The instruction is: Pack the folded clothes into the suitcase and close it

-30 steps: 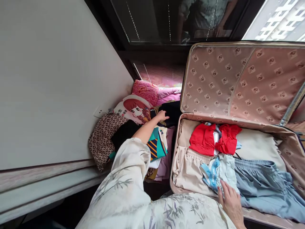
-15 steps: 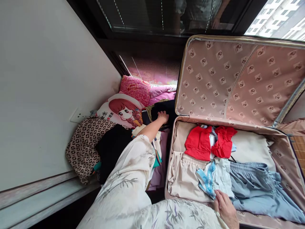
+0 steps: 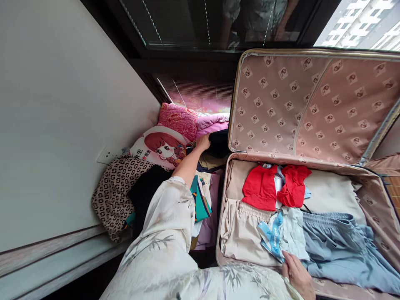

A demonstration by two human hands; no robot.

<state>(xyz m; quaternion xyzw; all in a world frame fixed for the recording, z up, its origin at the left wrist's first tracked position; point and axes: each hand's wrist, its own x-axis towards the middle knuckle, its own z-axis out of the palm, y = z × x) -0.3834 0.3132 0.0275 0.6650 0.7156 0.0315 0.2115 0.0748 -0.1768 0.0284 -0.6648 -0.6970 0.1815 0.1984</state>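
We have our left hand [image 3: 203,143] closed in a grip on the edge of a black garment [image 3: 219,142], at the far end of the clothes pile left of the suitcase [image 3: 375,212]. Our fingertips there are hidden. An olive garment [image 3: 211,161] shows just on the near side of the black one. Our right hand [image 3: 298,273] is loosely bent at the suitcase's near edge, its fingertips by a white garment [image 3: 292,231] with a blue lettered band [image 3: 275,237]; we cannot tell whether that grip pinches cloth. The upright lid [image 3: 343,96] stands close to the black garment's right side, and the cartoon-girl pillow [image 3: 162,146] crowds our left wrist. Near us, a narrow dark gap separates the pile from the suitcase.
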